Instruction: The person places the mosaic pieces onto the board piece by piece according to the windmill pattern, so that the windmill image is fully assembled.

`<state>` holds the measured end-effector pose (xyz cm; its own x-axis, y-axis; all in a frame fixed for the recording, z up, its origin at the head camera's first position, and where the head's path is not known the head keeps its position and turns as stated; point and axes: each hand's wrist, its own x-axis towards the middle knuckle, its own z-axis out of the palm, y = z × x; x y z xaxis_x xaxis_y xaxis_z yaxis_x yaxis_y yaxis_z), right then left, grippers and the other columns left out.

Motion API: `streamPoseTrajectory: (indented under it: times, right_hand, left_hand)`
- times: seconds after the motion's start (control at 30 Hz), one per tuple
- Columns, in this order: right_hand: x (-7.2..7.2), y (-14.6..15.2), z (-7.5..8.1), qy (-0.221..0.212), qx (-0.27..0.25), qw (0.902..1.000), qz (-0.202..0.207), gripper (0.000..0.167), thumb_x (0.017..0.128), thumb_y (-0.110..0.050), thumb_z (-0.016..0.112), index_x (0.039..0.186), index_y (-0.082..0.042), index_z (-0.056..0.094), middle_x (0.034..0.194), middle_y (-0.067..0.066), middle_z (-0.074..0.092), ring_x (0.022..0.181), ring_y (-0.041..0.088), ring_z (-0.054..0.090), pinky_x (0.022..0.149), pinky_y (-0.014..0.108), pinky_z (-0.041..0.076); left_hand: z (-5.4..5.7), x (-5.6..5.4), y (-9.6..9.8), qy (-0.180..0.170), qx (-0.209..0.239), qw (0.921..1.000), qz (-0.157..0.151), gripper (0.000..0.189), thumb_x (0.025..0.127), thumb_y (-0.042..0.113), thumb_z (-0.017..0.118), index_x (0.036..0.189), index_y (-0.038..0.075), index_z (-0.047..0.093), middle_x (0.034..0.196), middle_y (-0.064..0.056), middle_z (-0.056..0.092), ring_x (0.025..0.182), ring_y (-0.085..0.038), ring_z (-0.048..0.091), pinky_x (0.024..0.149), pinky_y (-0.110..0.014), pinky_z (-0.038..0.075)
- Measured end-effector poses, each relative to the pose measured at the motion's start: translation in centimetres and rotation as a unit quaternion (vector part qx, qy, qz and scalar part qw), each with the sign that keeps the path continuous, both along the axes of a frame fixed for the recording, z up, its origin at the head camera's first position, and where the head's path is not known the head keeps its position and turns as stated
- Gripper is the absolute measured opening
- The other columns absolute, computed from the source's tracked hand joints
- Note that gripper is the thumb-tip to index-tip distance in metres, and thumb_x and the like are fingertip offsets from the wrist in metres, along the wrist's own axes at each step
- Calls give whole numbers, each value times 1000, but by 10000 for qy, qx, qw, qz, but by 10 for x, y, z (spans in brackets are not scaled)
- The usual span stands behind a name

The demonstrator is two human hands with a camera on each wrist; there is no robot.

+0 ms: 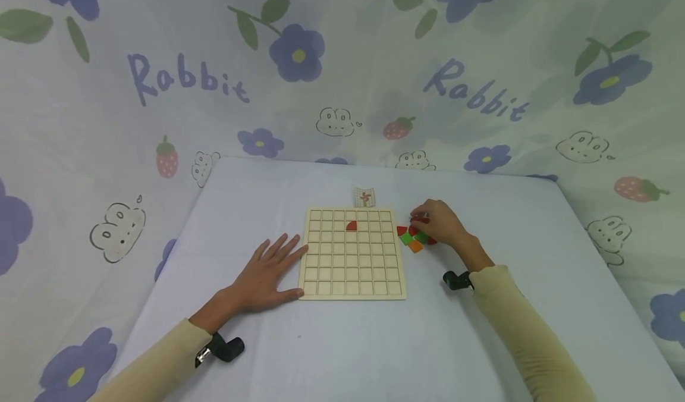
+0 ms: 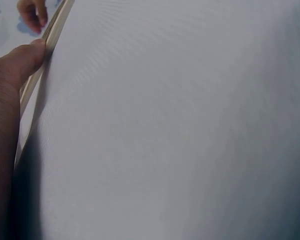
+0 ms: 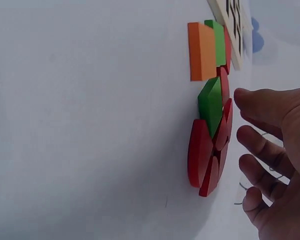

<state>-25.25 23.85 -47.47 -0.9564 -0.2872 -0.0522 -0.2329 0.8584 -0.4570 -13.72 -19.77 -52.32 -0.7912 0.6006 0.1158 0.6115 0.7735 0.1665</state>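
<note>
A square wooden grid board (image 1: pixel 351 259) lies on the table, with one red quarter-round piece (image 1: pixel 351 226) in a cell of its second row. My left hand (image 1: pixel 267 274) lies spread beside it, thumb and fingertips at the board's left edge. In the left wrist view, the thumb (image 2: pixel 27 60) rests against the board's side. My right hand (image 1: pixel 441 222) reaches over a small heap of pieces right of the board. Its fingers curve loosely in the right wrist view, apart from the thumb, above red pieces (image 3: pixel 199 152) and a green piece (image 3: pixel 210 106); no piece shows between them.
An orange piece (image 1: pixel 415 246) and a light green piece (image 1: pixel 408 238) lie at the heap's near side. A small card with a reddish pinwheel pattern (image 1: pixel 364 197) sits behind the board. White cloth (image 1: pixel 342 348) covers the table, and a printed curtain (image 1: pixel 342 93) hangs behind.
</note>
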Motion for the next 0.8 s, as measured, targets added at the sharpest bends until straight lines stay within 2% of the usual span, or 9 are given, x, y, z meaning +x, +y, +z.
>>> streamPoseTrajectory:
  times: [0.43, 0.6, 0.8]
  right_hand:
    - [0, 6, -9, 358, 652, 9972, -107, 26, 89, -20, 74, 111, -5, 74, 102, 11, 64, 96, 29, 53, 84, 44, 49]
    - [-2, 4, -6, 134, 333, 9988, -318, 19, 88, -16, 74, 105, -7, 72, 103, 11, 63, 96, 29, 50, 81, 43, 51]
    - [0, 0, -6, -124, -39, 9993, -343, 13, 90, -11, 71, 103, -8, 70, 94, 7, 65, 85, 25, 55, 72, 36, 51]
  left_hand:
    - [0, 0, -1, 28, 24, 10000, -25, 91, 87, 76, 43, 158, 21, 26, 163, -7, 17, 149, -32, 10, 115, -58, 10]
    - [-1, -1, -2, 94, 67, 9999, -43, 90, 87, 75, 45, 157, 22, 27, 163, -7, 18, 148, -33, 11, 114, -59, 11]
    - [0, -1, -2, 96, 126, 9998, -80, 90, 87, 75, 46, 157, 21, 27, 162, -8, 19, 148, -33, 12, 114, -60, 12]
